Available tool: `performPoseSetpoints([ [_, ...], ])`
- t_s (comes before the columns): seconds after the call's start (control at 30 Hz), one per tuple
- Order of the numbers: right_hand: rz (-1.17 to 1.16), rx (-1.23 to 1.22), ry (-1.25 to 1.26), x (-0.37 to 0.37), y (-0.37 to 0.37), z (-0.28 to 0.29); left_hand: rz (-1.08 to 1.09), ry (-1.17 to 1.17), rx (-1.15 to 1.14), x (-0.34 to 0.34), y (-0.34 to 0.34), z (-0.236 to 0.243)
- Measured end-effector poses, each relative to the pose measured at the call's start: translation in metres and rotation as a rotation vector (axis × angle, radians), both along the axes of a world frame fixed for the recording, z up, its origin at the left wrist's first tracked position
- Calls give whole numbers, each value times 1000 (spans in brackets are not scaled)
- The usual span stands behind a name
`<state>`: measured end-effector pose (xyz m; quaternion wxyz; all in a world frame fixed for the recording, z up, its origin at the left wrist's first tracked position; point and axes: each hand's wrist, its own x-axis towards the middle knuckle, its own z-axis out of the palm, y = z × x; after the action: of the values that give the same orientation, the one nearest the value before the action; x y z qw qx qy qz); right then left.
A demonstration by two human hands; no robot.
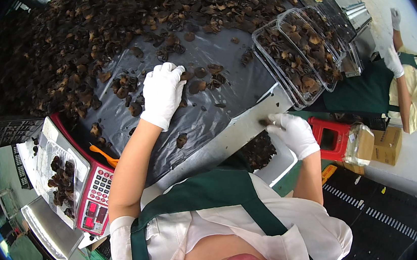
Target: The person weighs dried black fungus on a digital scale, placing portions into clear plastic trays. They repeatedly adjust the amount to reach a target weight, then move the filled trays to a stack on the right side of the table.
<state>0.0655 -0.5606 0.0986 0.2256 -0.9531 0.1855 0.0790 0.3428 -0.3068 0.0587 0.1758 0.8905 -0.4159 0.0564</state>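
Observation:
My left hand point(164, 95), in a white glove, is over the dark plastic sheet point(197, 116) with fingers curled together among loose wood ear mushrooms point(197, 86). Whatever lies under its fingers is hidden. At the front edge of the table, my white-gloved right hand point(293, 134) pinches a small dark piece of wood ear mushroom point(265, 122). Below that hand is a white bin point(284, 165) with dark mushroom pieces in it. A large heap of wood ear mushrooms point(106, 24) covers the far side of the sheet.
Stacked clear plastic trays point(290, 88) filled with mushrooms stand at the right. At the left, a red scale point(94, 203) carries a tray of mushrooms point(62, 183), beside an orange-handled tool point(103, 155). A co-worker in a green apron point(362, 93) is at far right, near a red crate point(329, 139).

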Motion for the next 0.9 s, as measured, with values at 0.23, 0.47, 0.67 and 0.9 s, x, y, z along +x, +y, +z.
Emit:
performPoseSetpoints([
  [0.23,69,-149,-292,82,24,3,-174,226,-10,-27,-28,-4],
  [0.47,-10,-432,-222,170,-11,-71,-125,17,-140,-18,-23,-41],
  [0.67,-9,54,-443,165,29,-31,35,252,-385,-25,8,-14],
  [0.9,274,-163,-670,182,47,-75,99,506,-470,-57,34,14],
])
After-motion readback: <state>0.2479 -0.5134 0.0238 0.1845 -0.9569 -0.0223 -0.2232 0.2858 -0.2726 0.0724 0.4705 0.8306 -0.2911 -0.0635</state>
